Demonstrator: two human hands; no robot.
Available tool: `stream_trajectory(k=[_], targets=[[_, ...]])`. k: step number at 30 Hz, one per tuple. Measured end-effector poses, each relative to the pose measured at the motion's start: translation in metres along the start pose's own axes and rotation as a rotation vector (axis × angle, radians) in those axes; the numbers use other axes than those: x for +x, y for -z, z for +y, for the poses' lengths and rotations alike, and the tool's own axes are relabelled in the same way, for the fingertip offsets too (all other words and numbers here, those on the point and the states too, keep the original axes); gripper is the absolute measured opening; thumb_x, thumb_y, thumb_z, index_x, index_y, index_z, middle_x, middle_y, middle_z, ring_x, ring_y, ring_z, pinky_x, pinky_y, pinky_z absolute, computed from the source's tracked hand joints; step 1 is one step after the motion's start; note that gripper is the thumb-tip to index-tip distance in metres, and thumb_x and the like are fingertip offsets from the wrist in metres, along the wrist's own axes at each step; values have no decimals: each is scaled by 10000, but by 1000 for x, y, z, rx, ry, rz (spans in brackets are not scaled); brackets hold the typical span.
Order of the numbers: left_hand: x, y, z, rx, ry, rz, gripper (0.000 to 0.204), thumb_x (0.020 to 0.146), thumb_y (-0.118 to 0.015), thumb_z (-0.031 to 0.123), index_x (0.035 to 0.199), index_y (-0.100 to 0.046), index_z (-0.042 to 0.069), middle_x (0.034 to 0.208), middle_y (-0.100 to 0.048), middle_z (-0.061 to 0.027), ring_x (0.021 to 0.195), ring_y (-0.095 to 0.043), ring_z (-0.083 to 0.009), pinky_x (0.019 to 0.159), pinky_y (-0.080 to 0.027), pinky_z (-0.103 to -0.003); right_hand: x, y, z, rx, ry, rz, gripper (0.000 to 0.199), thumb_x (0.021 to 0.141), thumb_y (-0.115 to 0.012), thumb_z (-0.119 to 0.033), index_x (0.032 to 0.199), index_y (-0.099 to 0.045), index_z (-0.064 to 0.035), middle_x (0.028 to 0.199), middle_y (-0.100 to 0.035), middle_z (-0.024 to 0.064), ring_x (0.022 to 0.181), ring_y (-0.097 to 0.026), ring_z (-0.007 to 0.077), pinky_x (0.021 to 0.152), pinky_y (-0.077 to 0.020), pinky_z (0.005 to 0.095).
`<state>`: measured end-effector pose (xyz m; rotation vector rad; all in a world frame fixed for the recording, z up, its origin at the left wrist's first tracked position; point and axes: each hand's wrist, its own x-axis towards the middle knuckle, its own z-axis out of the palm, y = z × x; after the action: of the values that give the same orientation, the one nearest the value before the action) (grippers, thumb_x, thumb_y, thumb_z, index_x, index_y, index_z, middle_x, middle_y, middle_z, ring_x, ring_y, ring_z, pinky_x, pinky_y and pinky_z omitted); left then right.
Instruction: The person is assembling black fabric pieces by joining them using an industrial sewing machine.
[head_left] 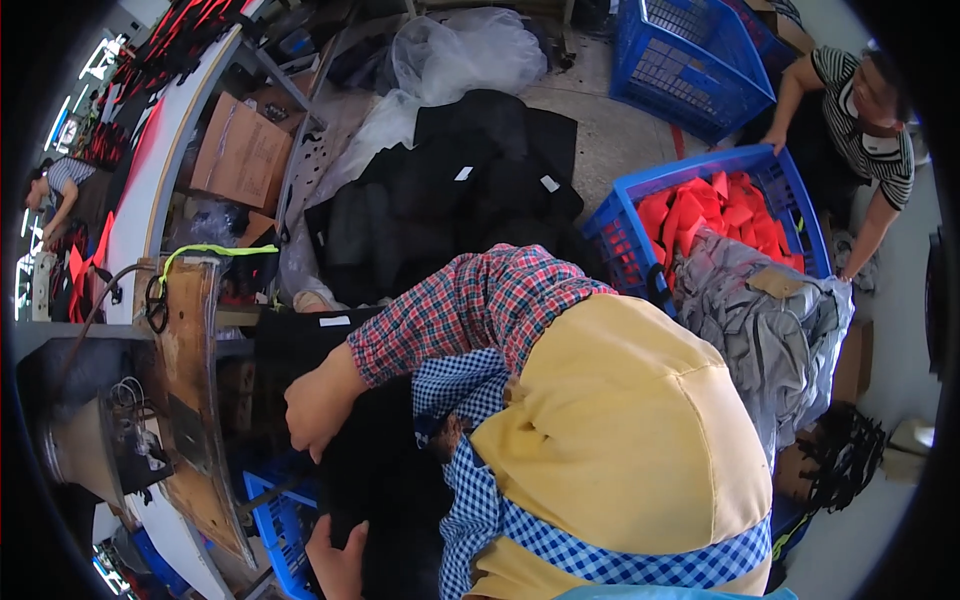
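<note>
A bare hand (335, 560) rises from the lower edge, thumb and fingers apart, beside black fabric (385, 500). I take it for my left hand, though its arm is cut off. My right hand does not show. Directly in front of me, a person in a yellow cap (620, 400) with a blue checked band bends over the fabric. Their red plaid sleeve (440, 320) reaches left, and their hand (325, 405) hangs over the fabric, fingers bent down. Their head and cap hide much of the middle.
Black garment pieces (450, 180) and clear plastic (470, 55) lie beyond. At right another person (850, 120) grips a blue crate (610, 195) of red cloth (715, 215), with grey fabric (760, 310) over its edge. A worn wooden board (190, 400) and a blue basket (280, 535) stand left.
</note>
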<state>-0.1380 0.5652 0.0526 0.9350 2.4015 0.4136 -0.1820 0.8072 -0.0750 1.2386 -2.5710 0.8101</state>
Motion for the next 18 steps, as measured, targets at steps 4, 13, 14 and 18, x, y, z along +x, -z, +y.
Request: stream_trajectory(k=[4,13,14,18], targets=[[-17,-17,-86,20,240,312,481,695,-799,164,1100,-624,-27,1046,-641,-170,998,-599,-296,922,-452,-354,3,23,-2,-85,-49,41,434,949,-488,-460,831,-643,-72,743,-672,114,712,-667,305,596,-525,396],[-4,69,-106,-253,133,232,337,849,-688,183,1093,-616,-38,950,-667,-83,897,-607,-157,831,-469,-290,87,60,7,-327,-69,131,385,943,-491,-378,732,-615,-81,641,-622,130,643,-641,336,553,-518,427],[-1,79,-110,-219,130,218,313,858,-680,194,1063,-619,-34,914,-656,-62,870,-589,-134,806,-462,-278,95,68,6,-333,-76,102,377,944,-491,-364,741,-619,-73,648,-623,136,645,-639,342,560,-518,435],[0,120,-126,-340,137,124,326,883,-660,222,1095,-624,-24,969,-658,-35,895,-572,-93,827,-454,-257,129,86,10,-285,-64,112,349,942,-486,-318,790,-638,-43,694,-628,167,694,-627,375,634,-516,464]])
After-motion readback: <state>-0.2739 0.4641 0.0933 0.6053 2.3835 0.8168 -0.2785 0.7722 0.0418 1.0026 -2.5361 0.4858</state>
